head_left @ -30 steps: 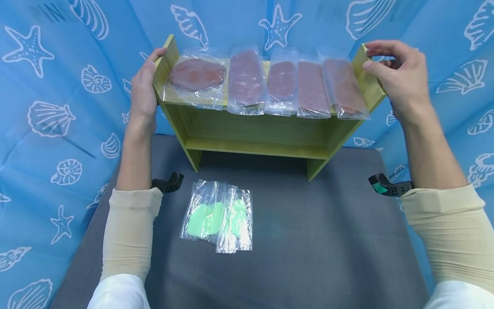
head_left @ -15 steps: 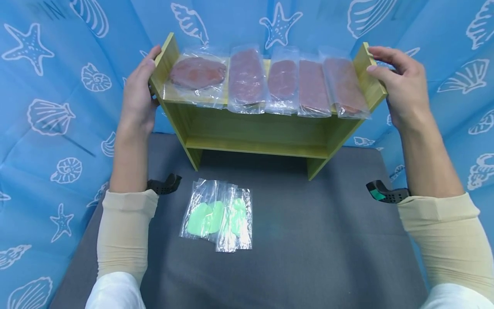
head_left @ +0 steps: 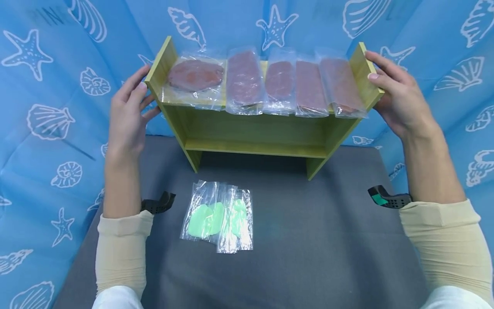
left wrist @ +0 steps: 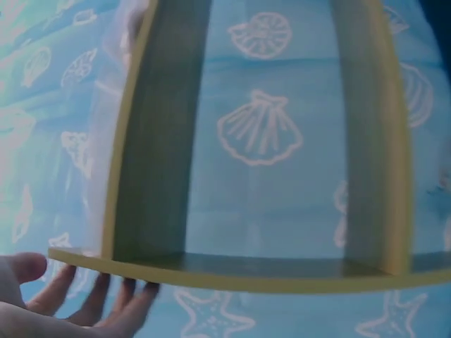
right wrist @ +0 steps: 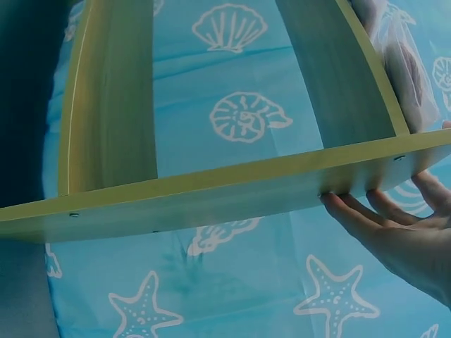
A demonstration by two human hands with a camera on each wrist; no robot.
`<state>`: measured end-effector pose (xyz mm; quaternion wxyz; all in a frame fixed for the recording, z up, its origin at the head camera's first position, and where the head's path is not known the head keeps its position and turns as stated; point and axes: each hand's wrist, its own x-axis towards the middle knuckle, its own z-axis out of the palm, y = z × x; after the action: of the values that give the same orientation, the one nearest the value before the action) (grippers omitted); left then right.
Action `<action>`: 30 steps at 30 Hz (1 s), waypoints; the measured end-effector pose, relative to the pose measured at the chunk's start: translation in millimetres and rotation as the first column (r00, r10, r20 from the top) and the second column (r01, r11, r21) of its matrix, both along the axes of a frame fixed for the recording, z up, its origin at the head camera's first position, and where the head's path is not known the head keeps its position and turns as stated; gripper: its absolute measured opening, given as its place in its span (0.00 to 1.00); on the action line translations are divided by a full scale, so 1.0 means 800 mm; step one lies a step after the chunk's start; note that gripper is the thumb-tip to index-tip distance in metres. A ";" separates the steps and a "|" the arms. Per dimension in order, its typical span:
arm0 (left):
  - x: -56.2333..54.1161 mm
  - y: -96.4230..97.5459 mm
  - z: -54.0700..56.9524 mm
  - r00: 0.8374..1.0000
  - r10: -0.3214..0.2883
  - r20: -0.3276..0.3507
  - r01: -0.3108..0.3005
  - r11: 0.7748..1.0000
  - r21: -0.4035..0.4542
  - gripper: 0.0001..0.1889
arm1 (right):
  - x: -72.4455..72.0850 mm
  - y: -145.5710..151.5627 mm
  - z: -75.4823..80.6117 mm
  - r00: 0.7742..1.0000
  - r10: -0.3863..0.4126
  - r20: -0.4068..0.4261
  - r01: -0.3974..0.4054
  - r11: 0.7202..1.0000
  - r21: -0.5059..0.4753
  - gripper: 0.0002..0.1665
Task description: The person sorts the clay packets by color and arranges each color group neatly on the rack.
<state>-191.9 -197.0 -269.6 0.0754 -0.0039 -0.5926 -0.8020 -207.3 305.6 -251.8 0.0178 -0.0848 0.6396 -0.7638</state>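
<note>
A yellow-green wooden shelf rack (head_left: pixel 254 149) stands at the back of the grey table. Several clear plastic bags, each with a flat reddish-brown piece (head_left: pixel 245 77) inside, lie side by side on its upper shelf. My left hand (head_left: pixel 127 111) is at the rack's left side panel, fingers spread and fingertips at the outer face; in the left wrist view its thumb (left wrist: pixel 29 267) sits apart from the panel's end. Against the right panel's outer face rest the fingertips of my right hand (head_left: pixel 403 96), fingers (right wrist: pixel 349 215) extended, with the thumb tip by the panel's edge.
Several clear bags with light green pieces (head_left: pixel 200 221) lie overlapping on the grey table (head_left: pixel 308 240), in front of the rack. A blue curtain (head_left: pixel 46 154) with white shell and starfish prints hangs behind and on both sides.
My left hand has shifted left and down, its fingers loosening from the panel. The right hand has slid slightly down and outward along its panel. The rack and bags stay in place.
</note>
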 end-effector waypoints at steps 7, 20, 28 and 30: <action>0.019 -0.005 -0.040 0.989 0.071 -0.127 -0.082 0.994 -0.078 0.17 | -0.001 0.004 -0.004 1.000 -0.001 0.001 0.001 0.998 -0.062 0.28; 0.057 -0.026 -0.106 0.987 0.007 -0.160 -0.045 0.971 -0.234 0.18 | 0.003 0.004 -0.011 0.996 0.074 -0.048 -0.076 0.996 -0.051 0.30; 0.077 -0.038 -0.157 0.989 -0.081 -0.128 0.029 0.930 -0.366 0.18 | 0.002 0.005 -0.012 0.998 0.059 -0.029 -0.061 0.995 -0.081 0.26; 0.083 -0.038 -0.168 0.991 -0.085 -0.101 0.039 0.920 -0.391 0.18 | 0.002 0.006 -0.012 0.998 0.057 -0.026 -0.059 0.994 -0.097 0.25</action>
<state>-125.8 -227.8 -403.7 0.0819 -0.0838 -0.7337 -0.6693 -205.5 310.3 -261.5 0.0283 -0.1129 0.5990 -0.7923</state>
